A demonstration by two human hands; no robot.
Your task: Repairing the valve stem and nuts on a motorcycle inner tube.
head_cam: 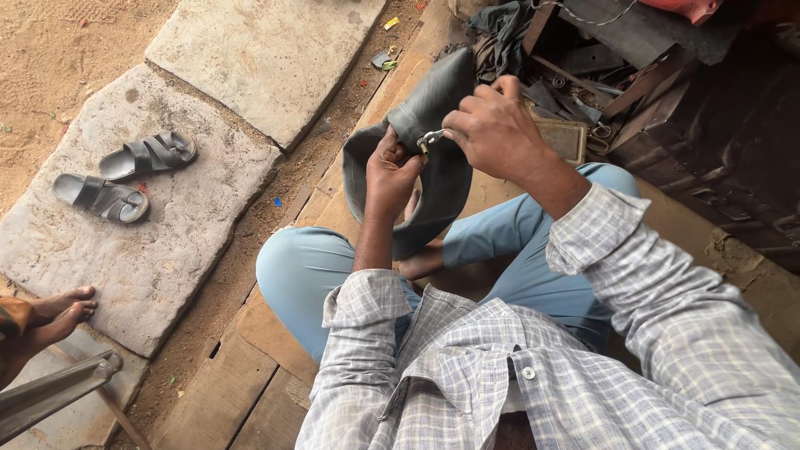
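Note:
A black rubber inner tube (433,100) is held up in front of me, looped over my crossed legs. My left hand (390,173) grips the tube from below, just beside its metal valve (429,139). My right hand (493,129) pinches the valve from above with thumb and fingers. I sit cross-legged in light blue trousers and a checked shirt on wooden planks (250,383).
A pair of dark sandals (125,175) lies on a stone slab (167,242) at left. Another person's bare feet (58,315) show at the far left edge. Scrap metal and tools (600,75) pile up at top right, next to a small flat metal tin (562,137).

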